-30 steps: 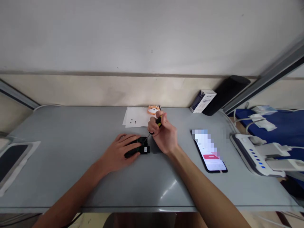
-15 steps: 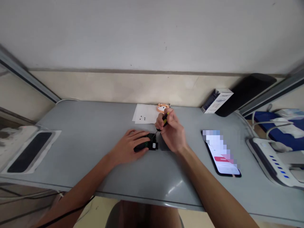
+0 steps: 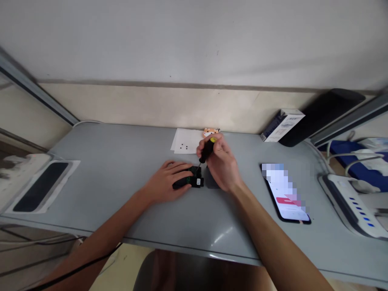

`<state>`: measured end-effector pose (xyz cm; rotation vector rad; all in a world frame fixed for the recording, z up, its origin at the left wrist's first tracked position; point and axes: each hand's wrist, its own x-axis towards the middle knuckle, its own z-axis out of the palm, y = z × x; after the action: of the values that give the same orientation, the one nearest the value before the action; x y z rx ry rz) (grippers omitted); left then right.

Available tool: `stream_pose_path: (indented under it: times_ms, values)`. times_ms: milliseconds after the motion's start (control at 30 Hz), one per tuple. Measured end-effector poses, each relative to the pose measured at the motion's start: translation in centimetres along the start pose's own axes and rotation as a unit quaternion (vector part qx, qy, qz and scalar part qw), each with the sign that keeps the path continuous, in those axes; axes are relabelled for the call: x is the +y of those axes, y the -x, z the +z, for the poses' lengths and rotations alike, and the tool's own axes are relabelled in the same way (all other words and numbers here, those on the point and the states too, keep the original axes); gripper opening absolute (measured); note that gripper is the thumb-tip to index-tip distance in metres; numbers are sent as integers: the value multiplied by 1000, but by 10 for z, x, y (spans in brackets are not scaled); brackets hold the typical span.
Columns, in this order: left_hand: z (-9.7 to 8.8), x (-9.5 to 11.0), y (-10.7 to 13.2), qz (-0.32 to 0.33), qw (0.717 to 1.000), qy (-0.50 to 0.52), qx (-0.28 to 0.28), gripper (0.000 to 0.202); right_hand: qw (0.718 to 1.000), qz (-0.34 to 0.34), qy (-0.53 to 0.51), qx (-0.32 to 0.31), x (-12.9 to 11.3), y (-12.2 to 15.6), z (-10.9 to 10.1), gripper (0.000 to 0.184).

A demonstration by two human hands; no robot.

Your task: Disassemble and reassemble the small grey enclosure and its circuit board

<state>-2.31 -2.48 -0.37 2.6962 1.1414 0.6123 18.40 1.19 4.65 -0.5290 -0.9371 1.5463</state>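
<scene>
A small black electronic device (image 3: pixel 198 182) lies on the grey desk, with a bit of green circuitry and a white label showing. My left hand (image 3: pixel 169 182) lies over its left part and grips it between fingers and thumb, hiding much of it. In my right hand (image 3: pixel 220 161) is a screwdriver (image 3: pixel 207 150) with a black and yellow handle. Its thin shaft slants down to the device's upper right part; the exact contact at the tip is too small to make out. Beyond the hands, several tiny dark screws (image 3: pixel 184 146) rest on white paper (image 3: pixel 189 137).
An orange and white animal-face item (image 3: pixel 209 132) sits by the wall. To the right are a lit phone (image 3: pixel 286 198), a white box (image 3: pixel 283 126), a black cylinder (image 3: pixel 321 117) and a power strip (image 3: pixel 348 206). A dark flat panel (image 3: pixel 41 186) lies at left. A dark flat piece (image 3: pixel 212 182) is under my right hand.
The view has shifted slightly. My right hand has turned the screwdriver's handle somewhat, and its grip shows more of the handle. My left hand keeps its hold on the device.
</scene>
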Motion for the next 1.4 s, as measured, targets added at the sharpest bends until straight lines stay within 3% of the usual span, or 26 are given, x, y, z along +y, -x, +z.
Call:
stream_pose_path:
  times_ms: [400, 1167, 1400]
  values:
    - [1, 2, -1, -37, 999, 19, -21, 34, 999, 18, -26, 18, -5, 2, 8, 52]
    - [1, 6, -2, -59, 998, 23, -18, 47, 999, 4, -29, 16, -5, 4, 11, 43]
    - [0, 6, 0, -45, 999, -1, -11, 53, 1000, 7, -5, 20, -4, 5, 11, 51]
